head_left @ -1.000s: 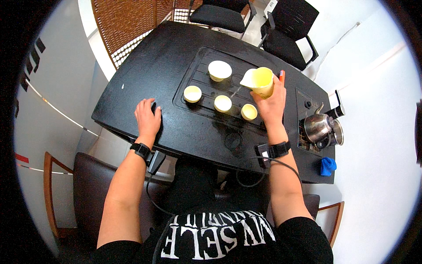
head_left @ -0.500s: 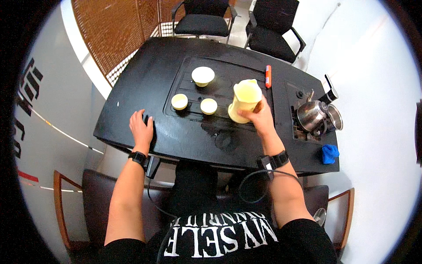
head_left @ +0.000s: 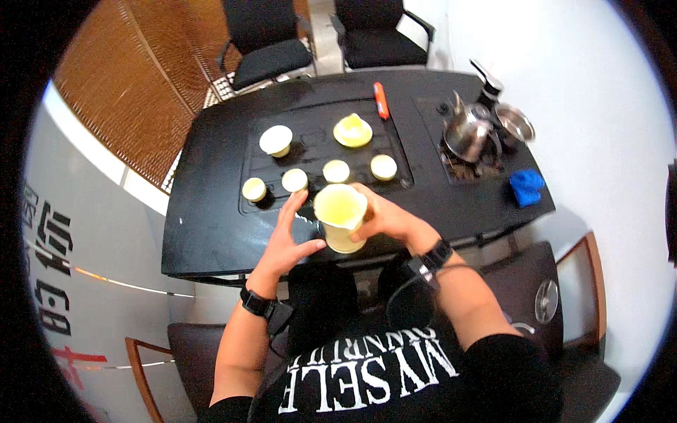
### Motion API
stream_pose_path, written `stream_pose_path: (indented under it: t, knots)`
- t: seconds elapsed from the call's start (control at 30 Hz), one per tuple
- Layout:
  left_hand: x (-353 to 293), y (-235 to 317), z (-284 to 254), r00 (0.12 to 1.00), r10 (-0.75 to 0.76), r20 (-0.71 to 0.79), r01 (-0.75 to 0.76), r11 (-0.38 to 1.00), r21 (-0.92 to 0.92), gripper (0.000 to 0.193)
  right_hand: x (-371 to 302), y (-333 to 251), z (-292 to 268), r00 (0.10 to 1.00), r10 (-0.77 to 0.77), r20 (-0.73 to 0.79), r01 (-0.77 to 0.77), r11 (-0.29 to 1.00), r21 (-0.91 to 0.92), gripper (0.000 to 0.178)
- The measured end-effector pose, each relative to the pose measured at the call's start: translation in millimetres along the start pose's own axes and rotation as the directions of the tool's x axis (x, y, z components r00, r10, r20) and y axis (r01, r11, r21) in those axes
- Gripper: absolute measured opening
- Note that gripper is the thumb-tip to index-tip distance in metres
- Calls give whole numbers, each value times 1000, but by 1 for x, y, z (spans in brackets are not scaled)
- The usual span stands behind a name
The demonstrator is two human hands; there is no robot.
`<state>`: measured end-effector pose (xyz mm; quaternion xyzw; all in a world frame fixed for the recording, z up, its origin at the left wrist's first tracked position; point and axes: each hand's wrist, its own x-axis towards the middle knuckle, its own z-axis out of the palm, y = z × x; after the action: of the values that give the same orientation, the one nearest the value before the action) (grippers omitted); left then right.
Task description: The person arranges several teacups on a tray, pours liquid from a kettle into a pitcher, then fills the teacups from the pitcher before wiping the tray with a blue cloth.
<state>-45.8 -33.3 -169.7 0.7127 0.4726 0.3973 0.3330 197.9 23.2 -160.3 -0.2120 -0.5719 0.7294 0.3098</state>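
My right hand (head_left: 388, 216) grips the side of a tall pale yellow pitcher (head_left: 340, 233) with a pouring lip, held near the table's front edge. Its open top faces up toward me. On the pitcher's left side my left hand (head_left: 283, 243) is open, thumb and fingers spread around it; the thumb tip is very close to the wall, and I cannot tell whether it touches. Just beyond stand several small pale yellow cups (head_left: 336, 171) in a row. Behind them are a wider whitish bowl (head_left: 276, 140) and a yellow piece on a round base (head_left: 352, 132).
The cups stand on a black tea tray (head_left: 317, 127) set into the black table (head_left: 204, 169). A red-orange tube (head_left: 381, 100) lies beyond. To the right are a steel kettle (head_left: 467, 135), a steel pot (head_left: 515, 121) and a blue cloth (head_left: 527, 188). Black chairs (head_left: 271, 56) stand behind.
The pitcher has come nearer to me in my right hand. My left hand has moved from the table's left side to beside it. The view has turned, bringing more cups into sight.
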Motion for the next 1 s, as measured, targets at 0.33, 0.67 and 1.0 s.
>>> stream_pose_path:
  t: [0.33, 0.67, 1.0]
  knots:
    - [-2, 23, 47, 958, -221, 183, 286, 789, -544, 77, -6, 23, -2, 974, -143, 174, 116, 981, 153, 71]
    - [-4, -6, 73, 953, -208, -219, 95, 895, -436, 72, -13, 57, -20, 983, -97, -157, 85, 993, -80, 62]
    - [-7, -38, 74, 892, -223, -394, 123, 957, -264, 70, -38, 69, -52, 943, -56, -329, 127, 972, 197, 33]
